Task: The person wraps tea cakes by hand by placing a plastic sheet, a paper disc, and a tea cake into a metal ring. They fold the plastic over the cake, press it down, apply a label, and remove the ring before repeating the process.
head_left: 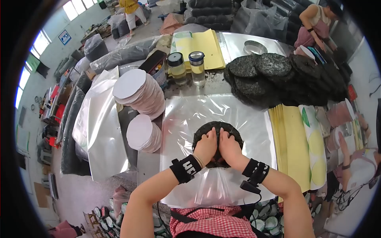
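Observation:
A dark, round cake of dried seaweed (201,133) lies on a stack of clear plastic sheets or bags (182,115) in front of me. My left hand (205,148) grips its near middle, the fingers curled and the knuckles raised. Beside it, almost touching, my right hand (231,149) grips the same cake with curled fingers. The thumbs and the cake's near part are largely hidden under the hands. A black strap is around each wrist, and a cable hangs from the right one.
Left stand two stacks of white paper discs (131,84). Behind are two lidded bottles (197,67) and a pile of dark seaweed cakes (274,75). Yellow printed bags (295,142) lie to the right. Co-workers (317,23) are at the back and right.

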Motion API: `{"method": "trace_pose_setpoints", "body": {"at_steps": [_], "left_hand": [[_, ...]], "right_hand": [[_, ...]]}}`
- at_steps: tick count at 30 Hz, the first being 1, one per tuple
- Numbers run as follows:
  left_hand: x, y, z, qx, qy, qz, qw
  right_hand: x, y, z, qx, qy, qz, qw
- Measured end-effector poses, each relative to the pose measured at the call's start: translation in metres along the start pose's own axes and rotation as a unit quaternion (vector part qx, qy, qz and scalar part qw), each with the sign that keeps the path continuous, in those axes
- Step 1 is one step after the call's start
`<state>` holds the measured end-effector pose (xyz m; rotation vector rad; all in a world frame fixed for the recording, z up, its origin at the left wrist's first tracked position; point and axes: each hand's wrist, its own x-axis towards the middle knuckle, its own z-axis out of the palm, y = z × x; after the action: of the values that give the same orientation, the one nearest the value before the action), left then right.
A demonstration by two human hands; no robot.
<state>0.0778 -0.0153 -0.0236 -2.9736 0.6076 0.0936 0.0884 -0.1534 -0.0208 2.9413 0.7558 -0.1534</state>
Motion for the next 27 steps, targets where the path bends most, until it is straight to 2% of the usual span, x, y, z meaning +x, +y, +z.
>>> {"method": "trace_pose_setpoints", "body": {"at_steps": [1,2,3,4,5,7,8,10,12,14,16,18,19,21,22,24,25,26,27], "left_hand": [[-0.001,0.001,0.001,-0.017,0.009,0.001,1.0],[0.004,0.001,0.015,-0.018,0.006,0.004,1.0],[0.01,0.003,0.039,-0.011,0.048,-0.015,0.999],[0.011,0.006,0.04,-0.006,0.087,-0.036,0.996],[0.01,0.006,0.041,-0.012,0.082,-0.034,0.996],[0.017,-0.009,0.033,-0.098,-0.055,0.012,0.994],[0.018,-0.014,0.034,-0.099,-0.055,0.012,0.993],[0.012,-0.017,0.03,-0.129,-0.003,0.037,0.991],[0.0,-0.012,0.018,-0.128,-0.024,0.026,0.991],[-0.018,-0.012,0.01,-0.186,0.042,0.089,0.978],[-0.077,-0.013,-0.038,-0.322,0.074,0.061,0.942],[-0.135,-0.011,-0.063,-0.265,0.176,0.057,0.946],[-0.157,-0.011,-0.05,-0.264,0.169,0.06,0.948],[-0.187,-0.011,-0.024,-0.086,0.108,0.104,0.985],[-0.189,-0.008,-0.041,-0.079,0.105,0.108,0.985],[-0.194,0.01,-0.086,-0.149,0.362,0.067,0.918],[-0.215,0.018,-0.054,-0.252,0.4,0.157,0.867],[-0.207,0.022,-0.039,-0.262,0.43,0.325,0.8],[-0.206,0.022,0.005,-0.262,0.296,0.286,0.873]], "right_hand": [[-0.001,0.001,0.015,-0.003,0.052,-0.004,0.999],[0.005,-0.001,0.022,-0.002,0.049,-0.001,0.999],[0.01,-0.004,0.03,-0.015,0.054,0.013,0.998],[0.011,-0.005,0.04,-0.028,0.056,0.025,0.998],[0.011,-0.004,0.049,-0.028,0.047,0.026,0.998],[0.021,0.004,0.058,0.078,0.059,0.006,0.995],[0.024,0.006,0.056,0.077,0.059,0.006,0.995],[0.02,0.004,0.048,0.102,0.07,0.011,0.992],[0.004,0.008,0.032,0.08,0.092,-0.015,0.992],[-0.004,0.016,0.015,0.13,0.017,-0.06,0.99],[-0.008,0.022,0.012,0.159,0.011,-0.083,0.984],[-0.017,0.019,-0.003,0.156,-0.03,-0.086,0.984],[-0.016,0.013,-0.002,0.105,0.01,-0.079,0.991],[-0.011,0.002,0.009,0.072,0.008,-0.062,0.995],[-0.007,-0.005,0.012,0.036,0.015,-0.046,0.998],[-0.013,-0.017,0.017,0.02,0.005,-0.015,1.0],[-0.015,-0.015,0.017,0.027,0.004,-0.024,0.999],[-0.011,-0.01,0.012,0.028,0.012,-0.031,0.999],[-0.012,-0.01,0.012,0.036,0.03,-0.02,0.999]]}}
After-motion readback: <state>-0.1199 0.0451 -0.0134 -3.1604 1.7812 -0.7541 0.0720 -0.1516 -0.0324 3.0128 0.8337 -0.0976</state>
